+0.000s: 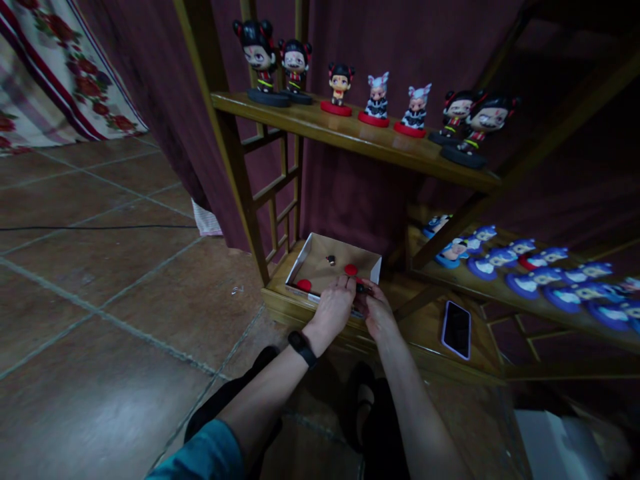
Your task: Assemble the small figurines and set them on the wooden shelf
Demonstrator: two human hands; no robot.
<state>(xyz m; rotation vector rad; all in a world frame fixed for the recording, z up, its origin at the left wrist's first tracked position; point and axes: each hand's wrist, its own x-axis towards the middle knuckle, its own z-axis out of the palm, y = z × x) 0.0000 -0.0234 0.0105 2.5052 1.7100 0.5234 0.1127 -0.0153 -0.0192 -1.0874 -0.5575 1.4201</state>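
An open cardboard box (pixel 374 265) with white outer sides sits on the low wooden shelf. Inside lie two red round bases (pixel 304 285) and a small figurine piece (pixel 331 260) with a dark top. My left hand (pixel 334 308) reaches over the box's near edge, its fingers curled together; what they grip is hidden. Beside it, my right hand (pixel 379 312) is closed around a small dark piece (pixel 364 289), perhaps part of a figurine. Both hands meet at the box's near right corner.
Figurines on dark or red bases line the upper shelf (pixel 350 133). Blurred blue-and-white figurines (pixel 493 261) crowd the right shelf. A phone (pixel 457 330) lies on the low shelf at right. A black cable (pixel 100 227) crosses the tiled floor (pixel 125 280).
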